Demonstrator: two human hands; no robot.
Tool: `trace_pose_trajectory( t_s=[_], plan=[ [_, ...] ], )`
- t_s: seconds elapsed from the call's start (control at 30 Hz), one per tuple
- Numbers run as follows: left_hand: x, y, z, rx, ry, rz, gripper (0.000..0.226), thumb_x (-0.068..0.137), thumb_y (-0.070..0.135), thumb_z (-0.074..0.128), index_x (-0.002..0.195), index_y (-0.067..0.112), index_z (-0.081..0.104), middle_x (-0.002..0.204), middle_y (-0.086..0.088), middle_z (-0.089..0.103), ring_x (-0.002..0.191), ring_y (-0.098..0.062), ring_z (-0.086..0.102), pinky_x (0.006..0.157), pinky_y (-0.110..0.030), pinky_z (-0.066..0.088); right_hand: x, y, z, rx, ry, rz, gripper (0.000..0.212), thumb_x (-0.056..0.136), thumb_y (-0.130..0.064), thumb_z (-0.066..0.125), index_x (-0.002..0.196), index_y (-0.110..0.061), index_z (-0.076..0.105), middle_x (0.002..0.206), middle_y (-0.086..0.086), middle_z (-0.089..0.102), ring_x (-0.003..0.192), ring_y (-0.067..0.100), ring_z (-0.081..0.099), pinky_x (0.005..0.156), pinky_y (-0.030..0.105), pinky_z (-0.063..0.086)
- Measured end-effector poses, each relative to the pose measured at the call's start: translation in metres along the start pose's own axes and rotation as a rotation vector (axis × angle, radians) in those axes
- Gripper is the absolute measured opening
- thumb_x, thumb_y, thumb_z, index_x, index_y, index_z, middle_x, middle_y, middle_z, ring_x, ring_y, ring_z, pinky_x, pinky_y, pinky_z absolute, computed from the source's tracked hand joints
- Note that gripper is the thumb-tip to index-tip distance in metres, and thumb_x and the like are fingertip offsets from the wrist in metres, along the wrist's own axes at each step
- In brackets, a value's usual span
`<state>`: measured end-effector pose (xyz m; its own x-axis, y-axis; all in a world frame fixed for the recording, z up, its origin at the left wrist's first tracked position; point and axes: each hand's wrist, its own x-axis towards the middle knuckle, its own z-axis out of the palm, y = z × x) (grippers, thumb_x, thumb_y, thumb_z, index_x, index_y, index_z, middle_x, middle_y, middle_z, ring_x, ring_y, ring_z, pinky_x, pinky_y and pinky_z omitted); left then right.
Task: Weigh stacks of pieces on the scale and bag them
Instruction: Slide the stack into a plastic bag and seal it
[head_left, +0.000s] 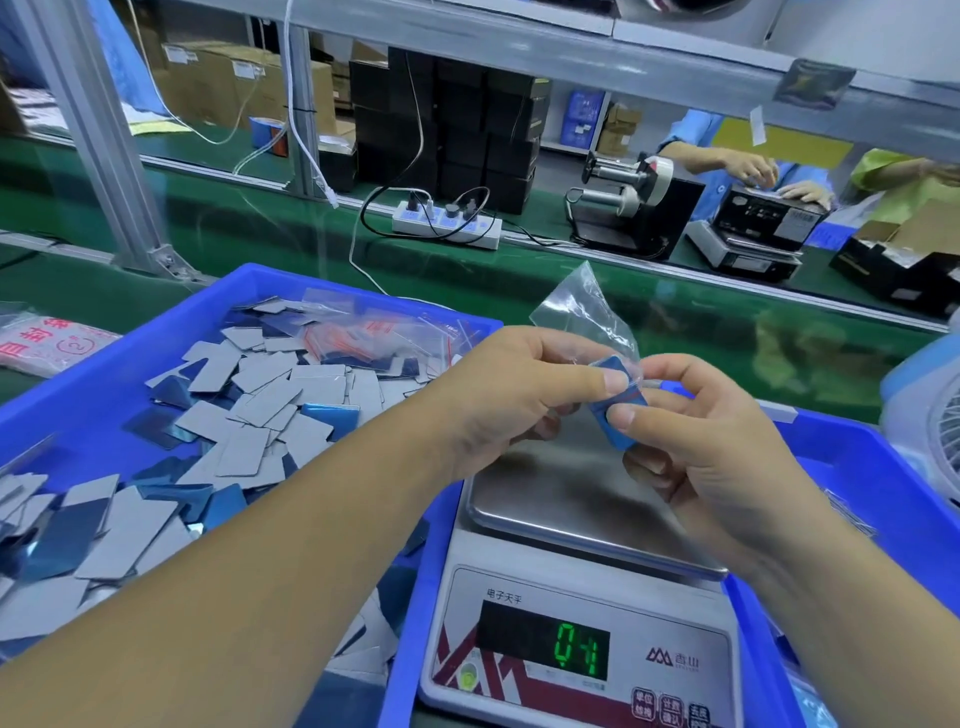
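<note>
Above the scale (582, 499), left hand (524, 395) and right hand (711, 436) each pinch a blue stack (615, 410) inside a clear bag (582, 312).

You face a green conveyor belt (249, 228) that runs across the bench, edged by an aluminium frame post (98, 140) at the left. On the belt's far side sits a white power strip (447, 224) with black cables plugged in, beside a black label dispenser (631, 208). Behind them black boxes (447, 119) are stacked, with cardboard cartons (234, 83) further left. At the far right edge, another worker's blue sleeve (693, 130) shows.
</note>
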<state>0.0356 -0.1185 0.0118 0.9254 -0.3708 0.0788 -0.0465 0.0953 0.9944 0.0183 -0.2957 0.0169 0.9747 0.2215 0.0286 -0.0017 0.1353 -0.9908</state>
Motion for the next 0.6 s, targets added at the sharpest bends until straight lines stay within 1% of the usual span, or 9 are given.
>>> trace_pose_trajectory(
  t_s=[0.07, 0.13, 0.2, 0.27, 0.33, 0.4, 0.43, 0.5, 0.6],
  plan=[
    [-0.001, 0.0, 0.0, 0.02, -0.038, -0.013, 0.014, 0.08, 0.025, 0.072, 0.091, 0.02, 0.079, 0.078, -0.007, 0.048, 0.06, -0.009, 0.036, 0.053, -0.023, 0.025, 0.0, 0.0, 0.0, 0.011, 0.024, -0.033, 0.055, 0.052, -0.011, 0.084, 0.099, -0.016, 0.056, 0.071, 0.011, 0.061, 0.048, 0.015, 0.035, 0.043, 0.023, 0.03],
    [-0.002, 0.001, 0.0, 0.035, -0.06, -0.051, 0.008, 0.081, 0.027, 0.072, 0.085, 0.023, 0.078, 0.075, -0.004, 0.045, 0.058, -0.008, 0.036, 0.052, -0.023, 0.024, 0.0, 0.0, 0.001, 0.026, 0.043, -0.052, 0.055, 0.053, -0.014, 0.082, 0.1, -0.016, 0.055, 0.071, 0.01, 0.061, 0.047, 0.015, 0.036, 0.043, 0.023, 0.03],
    [-0.002, 0.0, -0.001, 0.033, -0.043, -0.066, 0.009, 0.08, 0.028, 0.072, 0.085, 0.024, 0.078, 0.076, -0.002, 0.046, 0.059, -0.007, 0.037, 0.051, -0.022, 0.024, -0.001, 0.001, 0.003, 0.023, 0.037, -0.049, 0.053, 0.054, -0.011, 0.081, 0.1, -0.016, 0.055, 0.074, 0.009, 0.065, 0.047, 0.015, 0.039, 0.045, 0.024, 0.031],
    [0.0, 0.0, 0.001, -0.031, 0.021, -0.039, 0.005, 0.083, 0.026, 0.073, 0.085, 0.024, 0.077, 0.073, 0.004, 0.052, 0.06, -0.007, 0.036, 0.05, -0.019, 0.025, -0.001, 0.0, 0.004, 0.035, 0.038, -0.053, 0.051, 0.058, -0.004, 0.082, 0.1, -0.015, 0.057, 0.078, 0.006, 0.066, 0.05, 0.015, 0.046, 0.046, 0.023, 0.039],
    [0.002, 0.002, 0.002, -0.171, 0.084, 0.025, 0.007, 0.09, 0.019, 0.07, 0.086, 0.021, 0.075, 0.075, 0.007, 0.058, 0.061, -0.007, 0.034, 0.05, -0.018, 0.021, 0.0, 0.0, 0.003, 0.046, 0.074, -0.067, 0.033, 0.073, 0.001, 0.075, 0.098, -0.013, 0.059, 0.078, 0.005, 0.063, 0.052, 0.016, 0.051, 0.047, 0.023, 0.044],
    [0.003, 0.003, 0.002, -0.298, 0.114, 0.077, 0.007, 0.092, 0.015, 0.067, 0.091, 0.018, 0.073, 0.079, 0.006, 0.059, 0.062, -0.008, 0.031, 0.053, -0.021, 0.017, 0.0, 0.0, 0.003, -0.006, 0.117, -0.092, 0.018, 0.085, 0.004, 0.065, 0.092, -0.012, 0.06, 0.076, 0.006, 0.061, 0.052, 0.017, 0.053, 0.048, 0.024, 0.045],
    [0.003, 0.004, 0.003, -0.303, 0.115, 0.097, 0.006, 0.092, 0.016, 0.067, 0.092, 0.018, 0.073, 0.08, 0.005, 0.059, 0.063, -0.008, 0.03, 0.053, -0.022, 0.017, 0.0, 0.0, 0.003, -0.032, 0.129, -0.111, 0.017, 0.087, 0.005, 0.062, 0.088, -0.011, 0.061, 0.073, 0.007, 0.06, 0.052, 0.017, 0.053, 0.048, 0.024, 0.045],
    [0.003, 0.001, 0.004, -0.238, 0.089, 0.123, 0.006, 0.088, 0.019, 0.07, 0.089, 0.02, 0.075, 0.079, 0.005, 0.058, 0.063, -0.008, 0.031, 0.053, -0.023, 0.019, 0.0, 0.002, 0.003, -0.042, 0.151, -0.156, 0.019, 0.09, 0.007, 0.058, 0.082, -0.01, 0.063, 0.065, 0.006, 0.06, 0.051, 0.017, 0.052, 0.047, 0.024, 0.044],
    [0.001, -0.004, 0.009, -0.123, 0.047, 0.098, 0.007, 0.079, 0.026, 0.074, 0.085, 0.026, 0.078, 0.074, 0.009, 0.06, 0.061, -0.005, 0.04, 0.054, -0.022, 0.026, -0.002, 0.001, 0.007, 0.004, 0.178, -0.204, 0.022, 0.089, 0.008, 0.058, 0.078, -0.01, 0.065, 0.058, 0.005, 0.059, 0.048, 0.016, 0.051, 0.046, 0.023, 0.043]
  ],
)
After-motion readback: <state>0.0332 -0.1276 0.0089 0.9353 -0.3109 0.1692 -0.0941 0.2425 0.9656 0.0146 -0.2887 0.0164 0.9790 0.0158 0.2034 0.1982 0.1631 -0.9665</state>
